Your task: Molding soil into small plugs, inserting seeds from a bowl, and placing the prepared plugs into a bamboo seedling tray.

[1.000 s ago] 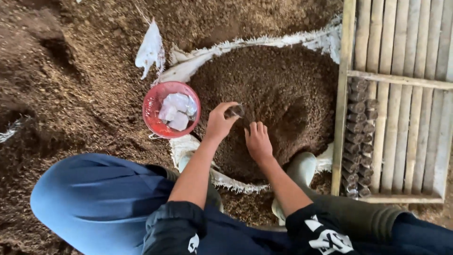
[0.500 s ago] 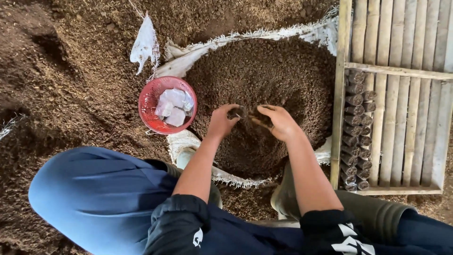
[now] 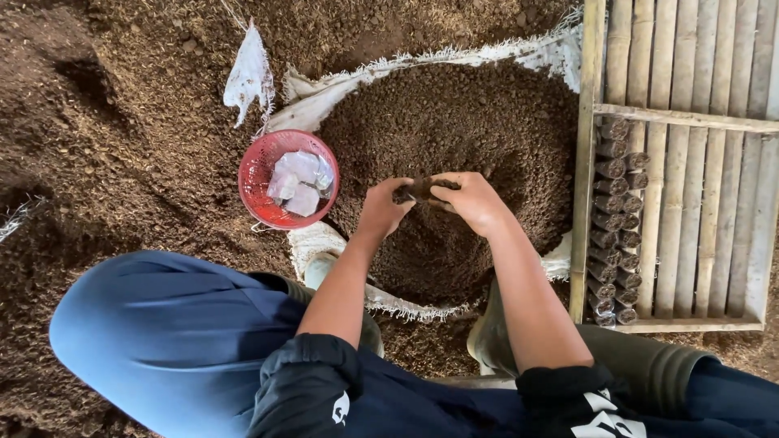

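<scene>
I see the dirt floor (image 3: 122, 122) carrying a white sack (image 3: 324, 89) of soil, a red basket (image 3: 258, 174), a white rag (image 3: 250, 75) and a bamboo rack (image 3: 690, 203).

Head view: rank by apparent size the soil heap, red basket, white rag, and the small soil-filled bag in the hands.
1. Soil heap, by far the largest.
2. Red basket.
3. White rag, narrower than the basket.
4. Small soil-filled bag, smallest; mostly hidden between the left hand and right hand, so its full size is unsure.

loose brown dirt floor (image 3: 122, 122), daylight
</scene>
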